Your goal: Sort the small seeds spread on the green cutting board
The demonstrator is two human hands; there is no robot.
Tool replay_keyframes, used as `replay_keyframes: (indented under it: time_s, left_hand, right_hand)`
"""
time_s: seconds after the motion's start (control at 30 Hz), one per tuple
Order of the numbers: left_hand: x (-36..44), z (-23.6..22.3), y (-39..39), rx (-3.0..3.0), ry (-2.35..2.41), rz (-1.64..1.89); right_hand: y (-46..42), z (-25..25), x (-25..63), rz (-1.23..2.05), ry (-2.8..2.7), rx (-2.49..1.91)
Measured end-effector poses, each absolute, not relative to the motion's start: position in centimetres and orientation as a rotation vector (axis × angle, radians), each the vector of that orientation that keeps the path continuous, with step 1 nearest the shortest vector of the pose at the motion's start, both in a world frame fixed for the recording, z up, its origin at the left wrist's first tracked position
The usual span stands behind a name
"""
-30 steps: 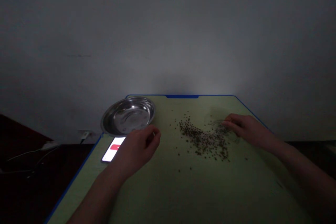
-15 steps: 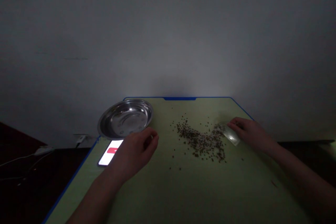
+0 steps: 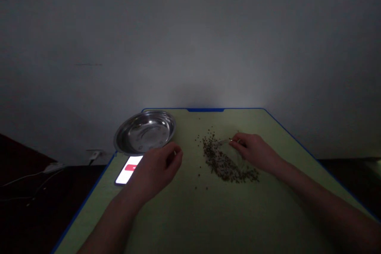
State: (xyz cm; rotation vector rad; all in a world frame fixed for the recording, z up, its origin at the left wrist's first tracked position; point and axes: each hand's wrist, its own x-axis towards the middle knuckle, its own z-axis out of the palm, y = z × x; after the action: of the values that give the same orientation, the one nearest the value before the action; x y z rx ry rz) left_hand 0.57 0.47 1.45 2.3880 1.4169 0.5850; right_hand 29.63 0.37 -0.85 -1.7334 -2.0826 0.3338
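On the light green table (image 3: 178, 214), a pile of small dark brown grains (image 3: 218, 164) mixed with whitish bits spreads in a curved band, with loose grains around it. At the pile's right side, my right hand (image 3: 247, 149) pinches a small clear plastic piece (image 3: 224, 141), whose outline is hard to make out against the grains. My left hand (image 3: 160, 166) is held left of the pile, fingers curled and thumb near the forefinger; what it holds, if anything, is not visible. Just beyond it is a shiny steel bowl (image 3: 145, 133).
A phone (image 3: 127, 170) with a lit white and red screen lies by the left edge, partly behind my left hand. The table's blue rim (image 3: 205, 110) runs along the wall (image 3: 190, 47). A power strip with cables (image 3: 55, 167) is at lower left.
My right hand has moved left with the clear plastic piece, and the grains at the right of the pile have been pushed left into a denser band. The left hand stays about the same.
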Motion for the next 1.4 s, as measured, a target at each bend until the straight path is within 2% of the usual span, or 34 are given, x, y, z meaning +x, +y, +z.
replay_keyframes:
  time_s: [0.2,0.4,0.77,0.93,1.4]
  left_hand:
    - [0.6,1.4,0.3,2.390,1.418,0.597]
    - [0.6,1.4,0.5,2.402,1.413,0.597]
    - [0.6,1.2,0.4,2.398,1.405,0.608]
    - [0.7,1.3,0.4,2.394,1.413,0.606]
    - [0.6,1.3,0.3,2.398,1.419,0.583]
  right_hand:
    - [-0.6,0.3,28.3,0.384,-2.030,-1.737]
    - [-0.3,-0.9,25.9,0.361,-2.171,-1.690]
    - [0.7,-0.5,30.9,0.368,-2.023,-1.748]
    - [2.0,-0.5,30.4,0.244,-2.121,-1.759]
    - [0.7,-0.7,29.1,0.313,-2.224,-1.729]
